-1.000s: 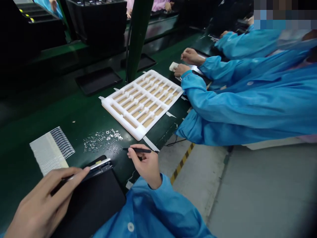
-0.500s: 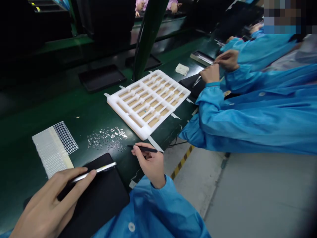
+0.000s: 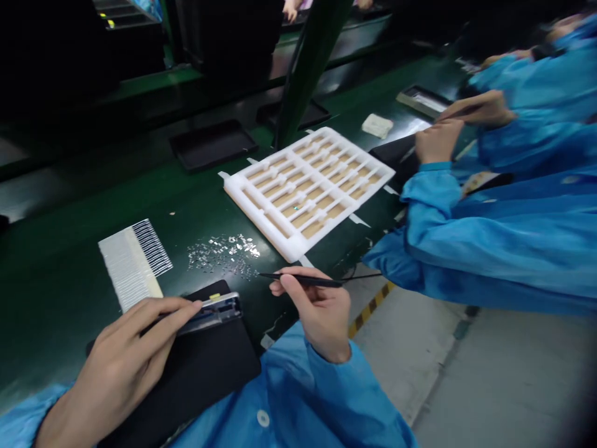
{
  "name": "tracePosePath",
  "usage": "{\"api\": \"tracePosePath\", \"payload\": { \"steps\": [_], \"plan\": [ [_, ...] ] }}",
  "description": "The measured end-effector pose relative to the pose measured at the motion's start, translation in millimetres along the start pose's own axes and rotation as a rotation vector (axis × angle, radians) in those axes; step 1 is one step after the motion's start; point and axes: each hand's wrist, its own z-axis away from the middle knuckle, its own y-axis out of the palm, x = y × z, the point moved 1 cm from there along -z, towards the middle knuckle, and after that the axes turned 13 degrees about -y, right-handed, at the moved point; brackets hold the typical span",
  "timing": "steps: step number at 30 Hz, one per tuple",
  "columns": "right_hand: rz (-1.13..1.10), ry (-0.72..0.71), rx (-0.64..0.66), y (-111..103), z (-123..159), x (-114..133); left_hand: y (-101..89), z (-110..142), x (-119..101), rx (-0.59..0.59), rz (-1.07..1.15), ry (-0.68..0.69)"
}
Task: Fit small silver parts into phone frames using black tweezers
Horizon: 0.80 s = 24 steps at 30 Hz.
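My left hand [image 3: 125, 354] is closed on a silver-edged phone housing [image 3: 217, 309], tilted up on its edge over a black pad [image 3: 200, 367]. Part of its inner side shows, with a small yellow piece on its upper edge; my fingers cover its left end. Black tweezers [image 3: 319, 282] are pinched in my right hand [image 3: 321, 311], their tips pointing left at the near right border of a scatter of tiny shiny metal parts [image 3: 224, 252]. Whether the tips hold a part is too small to tell. A sheet with rows of thin strips [image 3: 135, 261] lies left of the scatter.
A white foam tray [image 3: 293, 246] with slots sits on the green bench beyond the metal parts. Black trays [image 3: 212, 146] lie behind it, near a green post [image 3: 314, 68]. At right, a co-worker's hands [image 3: 438, 143] and blue sleeves reach over the bench.
The view has shifted, so the bench things appear farther right. The phone housing rolled edge-on, then back so its inside shows again. My right hand keeps the tweezers by the metal parts.
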Motion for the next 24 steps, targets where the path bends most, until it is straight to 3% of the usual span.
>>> {"api": "tracePosePath", "payload": {
  "steps": [7,11,24],
  "plan": [
    [-0.151,0.016,0.357,30.0,15.9,28.5,11.1,-24.3,-4.8,0.341,0.224,-0.325],
    [-0.1,0.044,0.501,45.3,21.5,21.7,20.6,-26.8,0.5,0.362,0.27,-0.364],
    [0.025,0.019,0.521,50.8,21.8,14.2,23.6,-25.6,0.8,0.318,0.301,-0.369]
  ]
}}
